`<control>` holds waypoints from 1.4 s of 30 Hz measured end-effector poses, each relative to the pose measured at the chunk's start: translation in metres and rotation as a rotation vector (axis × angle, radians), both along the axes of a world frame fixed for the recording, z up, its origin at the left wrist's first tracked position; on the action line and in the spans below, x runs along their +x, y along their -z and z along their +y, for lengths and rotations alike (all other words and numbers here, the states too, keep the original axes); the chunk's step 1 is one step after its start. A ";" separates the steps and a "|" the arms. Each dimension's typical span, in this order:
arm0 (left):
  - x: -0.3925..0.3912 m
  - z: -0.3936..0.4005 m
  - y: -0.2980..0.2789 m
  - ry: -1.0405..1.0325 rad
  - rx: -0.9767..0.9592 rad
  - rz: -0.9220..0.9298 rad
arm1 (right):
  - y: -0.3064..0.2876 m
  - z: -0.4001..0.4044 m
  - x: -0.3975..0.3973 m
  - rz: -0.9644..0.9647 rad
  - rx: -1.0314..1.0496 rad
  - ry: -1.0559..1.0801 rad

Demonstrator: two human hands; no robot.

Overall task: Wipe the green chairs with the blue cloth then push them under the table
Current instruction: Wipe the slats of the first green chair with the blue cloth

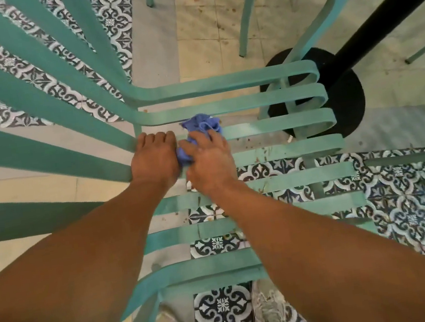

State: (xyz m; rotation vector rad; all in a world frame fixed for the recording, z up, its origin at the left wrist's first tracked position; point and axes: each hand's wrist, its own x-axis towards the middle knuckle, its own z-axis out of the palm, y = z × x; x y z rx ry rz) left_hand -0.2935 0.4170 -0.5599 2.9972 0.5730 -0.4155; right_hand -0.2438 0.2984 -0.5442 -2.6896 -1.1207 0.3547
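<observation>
A green slatted chair (265,99) fills the view, seen from above, with its back slats fanning to the left and its seat slats running to the right. My left hand (153,159) grips a slat where back and seat meet. Right beside it, my right hand (209,158) presses a crumpled blue cloth (201,124) onto the seat slats near the back. Part of the cloth is hidden under my fingers. A second green chair (246,15) stands beyond, at the top.
The black table post (375,12) slants down to a round black base (347,105) under the seat's front edge. Thin green chair legs (424,52) show at right. The floor is patterned tile and plain beige tile. My shoes (272,312) are under the chair.
</observation>
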 end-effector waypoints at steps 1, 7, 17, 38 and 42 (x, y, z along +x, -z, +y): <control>0.000 -0.001 -0.002 -0.009 0.004 -0.013 | -0.004 -0.023 0.012 -0.046 -0.022 -0.024; 0.000 -0.004 -0.008 -0.031 0.008 0.024 | -0.054 -0.194 0.112 -0.089 -0.310 0.422; 0.006 0.002 -0.001 -0.018 -0.016 0.031 | 0.013 -0.002 -0.074 0.039 -0.162 -0.138; 0.005 0.002 -0.001 -0.029 -0.057 -0.015 | -0.035 -0.012 -0.118 0.203 -0.108 -0.325; 0.004 0.003 -0.003 -0.047 -0.052 -0.021 | -0.036 -0.103 -0.052 0.068 -0.299 -0.222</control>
